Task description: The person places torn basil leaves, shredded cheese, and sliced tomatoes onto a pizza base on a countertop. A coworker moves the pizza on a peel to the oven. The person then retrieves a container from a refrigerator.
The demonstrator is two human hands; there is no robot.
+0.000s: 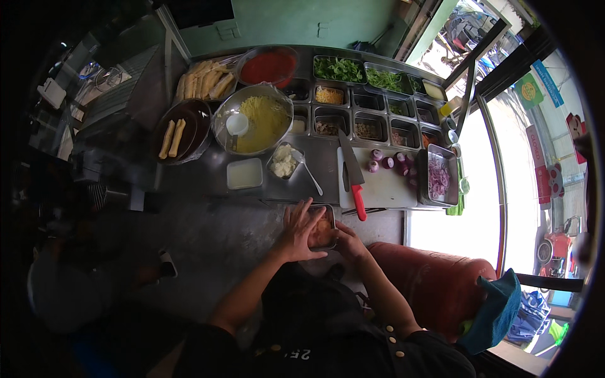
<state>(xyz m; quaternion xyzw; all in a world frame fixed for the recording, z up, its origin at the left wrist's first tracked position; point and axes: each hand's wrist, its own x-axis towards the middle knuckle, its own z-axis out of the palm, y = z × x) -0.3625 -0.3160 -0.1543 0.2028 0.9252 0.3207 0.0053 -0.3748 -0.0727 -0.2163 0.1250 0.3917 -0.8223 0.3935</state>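
In front of my body, a small metal container with pinkish-orange food inside is held off the near edge of the counter. My right hand grips its right side. My left hand spreads its fingers across the container's left part, thumb toward the near rim; whether it presses on the food is unclear. Beyond the hands, a red-handled knife lies at the left of a white cutting board. Peeled purple onions sit on that board, beside a metal tray of sliced onion.
Metal pans of greens and toppings line the back. Left stand a bowl of yellow mixture, a red sauce bowl, bread sticks, and a white cream dish. A red gas cylinder stands right; a dim person is left.
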